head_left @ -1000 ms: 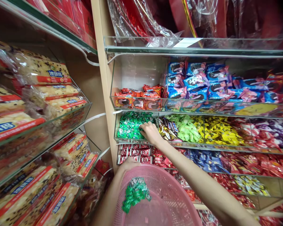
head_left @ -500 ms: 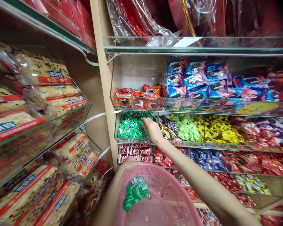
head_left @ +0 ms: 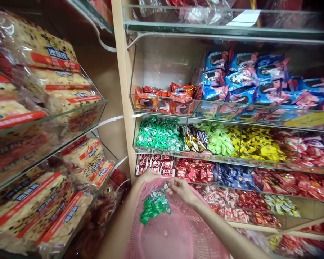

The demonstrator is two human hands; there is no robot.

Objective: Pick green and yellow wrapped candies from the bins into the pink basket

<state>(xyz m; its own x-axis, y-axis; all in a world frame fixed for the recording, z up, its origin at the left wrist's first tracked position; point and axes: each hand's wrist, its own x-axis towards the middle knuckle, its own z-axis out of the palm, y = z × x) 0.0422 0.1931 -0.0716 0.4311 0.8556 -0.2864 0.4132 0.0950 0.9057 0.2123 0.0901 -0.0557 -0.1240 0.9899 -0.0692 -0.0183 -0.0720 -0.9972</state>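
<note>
A pink perforated basket [head_left: 191,216] is at the bottom centre, with a heap of green-wrapped candies [head_left: 155,207] against its far left side. My left hand [head_left: 149,175] grips the basket's far rim, its fingers mostly hidden. Over the basket, just right of the heap, my right hand [head_left: 179,190] is closed in a pinch, with a small shiny green wrapper at its fingertips. Beyond both hands, more green candies [head_left: 160,133] fill the left compartment of a glass shelf.
Packaged pastries [head_left: 56,77] fill glass shelves on the left, beside a wooden post [head_left: 124,90]. Blue cookie packs [head_left: 243,79] sit higher up. Yellow candies [head_left: 259,144] and red candies [head_left: 194,171] occupy compartments to the right and below.
My right hand has come down and back from the shelf's green candies to above the basket. My left hand still holds the rim. The camera view has tilted downward and closer.
</note>
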